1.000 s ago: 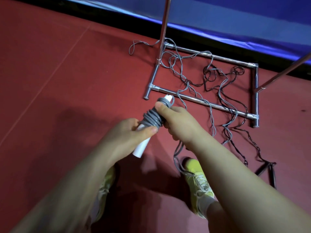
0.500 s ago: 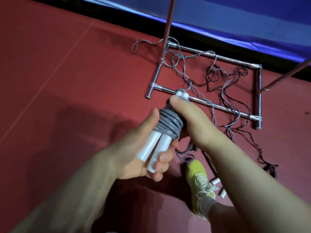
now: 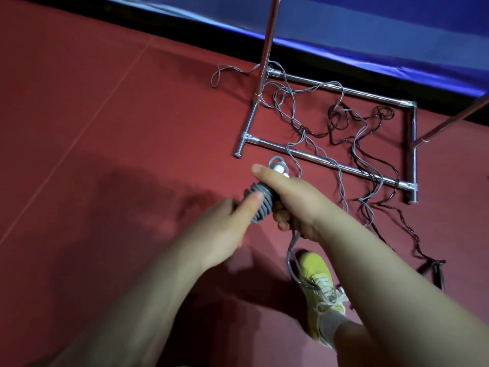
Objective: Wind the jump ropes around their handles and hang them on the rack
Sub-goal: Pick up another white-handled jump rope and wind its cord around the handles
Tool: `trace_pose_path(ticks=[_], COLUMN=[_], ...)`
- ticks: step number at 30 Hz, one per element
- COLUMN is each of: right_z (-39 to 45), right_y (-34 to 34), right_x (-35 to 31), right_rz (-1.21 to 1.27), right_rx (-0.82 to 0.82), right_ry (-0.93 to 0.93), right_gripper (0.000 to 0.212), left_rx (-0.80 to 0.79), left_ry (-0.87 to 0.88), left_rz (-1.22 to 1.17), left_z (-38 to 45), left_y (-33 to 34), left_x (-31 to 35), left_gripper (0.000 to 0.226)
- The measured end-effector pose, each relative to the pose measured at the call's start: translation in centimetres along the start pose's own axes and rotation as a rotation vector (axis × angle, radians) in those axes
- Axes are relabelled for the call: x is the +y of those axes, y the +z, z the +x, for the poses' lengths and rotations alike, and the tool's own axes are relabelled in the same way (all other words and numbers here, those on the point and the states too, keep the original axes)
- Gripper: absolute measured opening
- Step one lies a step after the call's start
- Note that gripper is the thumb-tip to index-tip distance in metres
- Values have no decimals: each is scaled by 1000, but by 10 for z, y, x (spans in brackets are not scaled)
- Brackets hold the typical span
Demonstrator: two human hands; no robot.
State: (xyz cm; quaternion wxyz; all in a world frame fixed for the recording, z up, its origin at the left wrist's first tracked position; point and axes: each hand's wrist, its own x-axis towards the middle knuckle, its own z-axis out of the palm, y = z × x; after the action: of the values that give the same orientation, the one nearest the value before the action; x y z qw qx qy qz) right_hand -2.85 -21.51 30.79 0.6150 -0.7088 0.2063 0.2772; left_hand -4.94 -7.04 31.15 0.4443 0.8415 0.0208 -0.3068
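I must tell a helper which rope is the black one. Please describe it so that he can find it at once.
Start at the chrome rack base on the red floor. Tangled cords lie across its rails; the black jump rope loops inside the right half, then runs toward the person to its dark handles on the floor. The loose gray rope beside it is paler and lies further left.

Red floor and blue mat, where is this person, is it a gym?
Probably a gym or sports hall. The red floor has court-like lines, a blue padded mat lines its edge, and jump ropes lie tangled over a metal rack.
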Motion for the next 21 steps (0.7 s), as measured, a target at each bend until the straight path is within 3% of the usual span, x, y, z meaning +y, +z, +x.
trace_pose_path(ticks=[2,5,11,16,21], right_z=[0,0,1,1,1], right_y=[0,-3,-8,-9,-6], right_x=[-1,0,10,7,9], right_rz=[-15,29,-79,-88,-144], right_rx=[0,22,-44,-42,11], right_ry=[-53,-153,-46,14,43], right_gripper=[39,48,51,53,52], left_rx=[-66,-95,-211,-98,14], left_ry=[-77,-77,-150,-112,-68], left_rz=[-185,-243,-241,-253,-40], left_z=[0,2,1,4,5], left_y=[-1,-2,-7,-7,-6], left_x=[3,6,7,4,0], left_gripper=[60,55,47,28,68])
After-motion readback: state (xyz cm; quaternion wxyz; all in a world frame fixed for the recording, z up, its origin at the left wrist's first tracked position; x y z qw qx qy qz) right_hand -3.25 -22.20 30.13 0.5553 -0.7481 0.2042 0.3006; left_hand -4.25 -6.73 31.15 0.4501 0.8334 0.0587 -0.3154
